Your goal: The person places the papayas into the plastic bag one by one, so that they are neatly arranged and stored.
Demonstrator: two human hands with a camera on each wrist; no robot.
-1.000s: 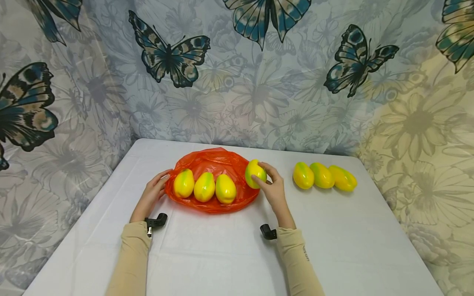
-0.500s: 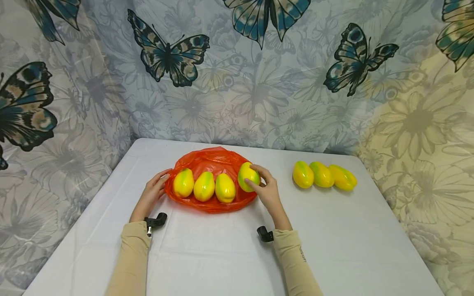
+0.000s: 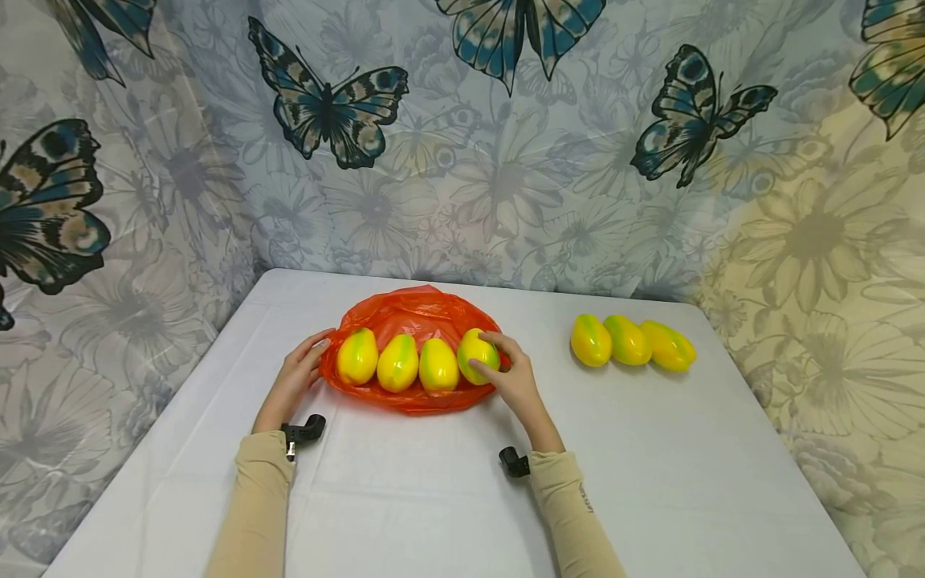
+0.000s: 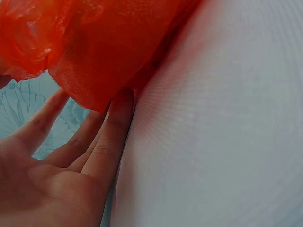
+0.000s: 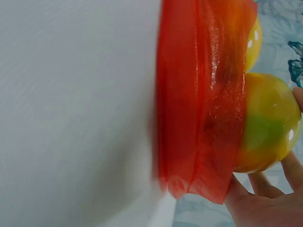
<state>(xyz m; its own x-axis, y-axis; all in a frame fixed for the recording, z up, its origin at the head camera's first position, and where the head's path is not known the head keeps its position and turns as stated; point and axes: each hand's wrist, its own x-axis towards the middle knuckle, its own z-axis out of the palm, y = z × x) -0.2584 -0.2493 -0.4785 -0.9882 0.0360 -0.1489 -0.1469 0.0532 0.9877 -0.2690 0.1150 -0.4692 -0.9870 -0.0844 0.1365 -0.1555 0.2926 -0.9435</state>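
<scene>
My right hand (image 3: 515, 379) grips a yellow-green fruit (image 3: 477, 356) on the orange bag (image 3: 412, 313). My left hand (image 3: 299, 371), fingers straight, touches the bag's 9 o'clock edge. No readable writing anywhere on the bench (image 3: 650, 449).

white table (image 3: 650, 482); three yellow-green mangoes (image 3: 630, 343) in a touching row near its far right edge; butterfly-print curtain (image 3: 506, 160) hangs behind and beside the table

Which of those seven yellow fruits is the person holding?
The rightmost fruit on the red bag, gripped by the right hand; the other six lie untouched.
</scene>
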